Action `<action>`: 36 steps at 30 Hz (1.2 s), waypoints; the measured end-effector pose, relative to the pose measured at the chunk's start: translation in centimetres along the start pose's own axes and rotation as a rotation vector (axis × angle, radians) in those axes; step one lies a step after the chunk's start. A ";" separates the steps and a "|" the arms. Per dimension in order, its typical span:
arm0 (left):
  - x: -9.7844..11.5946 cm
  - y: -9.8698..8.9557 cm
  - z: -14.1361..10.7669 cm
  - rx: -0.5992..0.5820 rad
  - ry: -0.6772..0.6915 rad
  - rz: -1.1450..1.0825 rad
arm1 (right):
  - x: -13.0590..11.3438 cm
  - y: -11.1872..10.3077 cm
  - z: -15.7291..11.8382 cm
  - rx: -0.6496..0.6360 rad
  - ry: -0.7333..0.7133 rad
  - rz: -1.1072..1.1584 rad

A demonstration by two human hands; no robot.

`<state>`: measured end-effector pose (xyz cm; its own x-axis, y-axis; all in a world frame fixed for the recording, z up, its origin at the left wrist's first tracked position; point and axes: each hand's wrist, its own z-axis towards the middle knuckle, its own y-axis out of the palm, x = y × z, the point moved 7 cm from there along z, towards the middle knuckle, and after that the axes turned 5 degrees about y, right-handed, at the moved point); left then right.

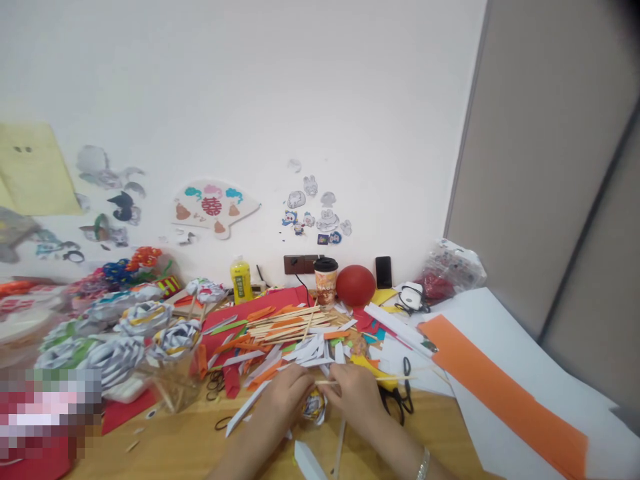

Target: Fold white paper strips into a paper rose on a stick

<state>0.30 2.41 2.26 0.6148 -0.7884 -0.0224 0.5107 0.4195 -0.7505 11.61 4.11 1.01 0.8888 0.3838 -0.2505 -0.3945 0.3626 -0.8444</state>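
A thin wooden stick [397, 378] lies level between my two hands and juts out to the right. My left hand [286, 395] is closed, its fingertips pinching near the stick's left end. My right hand [359, 395] has its thumb and fingers pressed together around the same stick. Just below the fingers sits a small bundle of rolled white and yellow paper [314, 407], partly hidden by my left hand; whether it touches the stick I cannot tell. Folded white paper strips [309, 461] lie on the table in front of it.
Behind my hands is a heap of wooden sticks [285, 325] and coloured paper strips. Black-handled scissors [395, 400] lie by my right hand. A red balloon [355, 285], a paper cup [326, 283] and a yellow bottle [241, 281] stand along the wall. Orange card [510, 393] lies right.
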 end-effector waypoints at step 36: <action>0.1 0.8 -0.2 -0.131 -0.073 -0.093 | -2.2 -1.9 -1.1 0.389 -0.347 -0.173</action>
<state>0.66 2.54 1.49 0.6128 -0.7844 0.0953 0.4877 0.2806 -0.8267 10.69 1.64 2.62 0.8452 0.5245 0.1029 -0.3651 0.7072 -0.6055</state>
